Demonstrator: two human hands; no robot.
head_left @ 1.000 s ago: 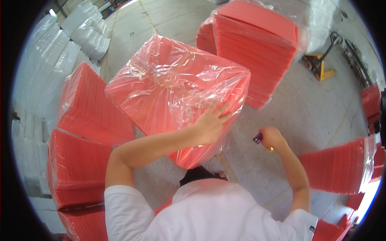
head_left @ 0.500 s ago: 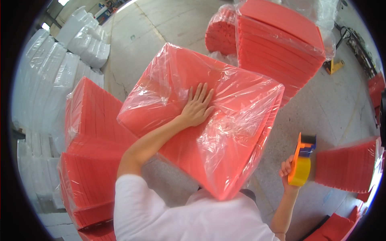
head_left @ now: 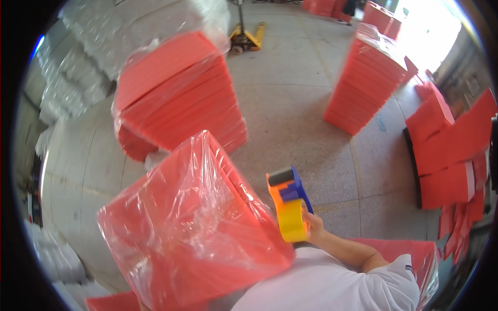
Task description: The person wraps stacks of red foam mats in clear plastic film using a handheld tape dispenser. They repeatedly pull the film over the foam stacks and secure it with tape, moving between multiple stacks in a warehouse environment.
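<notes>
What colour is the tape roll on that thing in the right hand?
The tape roll is yellow, seen in the head view.

Tape dispenser [head_left: 292,220], red bundle [head_left: 194,233] in film

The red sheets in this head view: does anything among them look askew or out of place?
Yes, the red pieces at the far right lie jumbled, tilted at different angles, whereas the nearby red stack has fairly even layers. I cannot tell whether any are damaged.
</notes>
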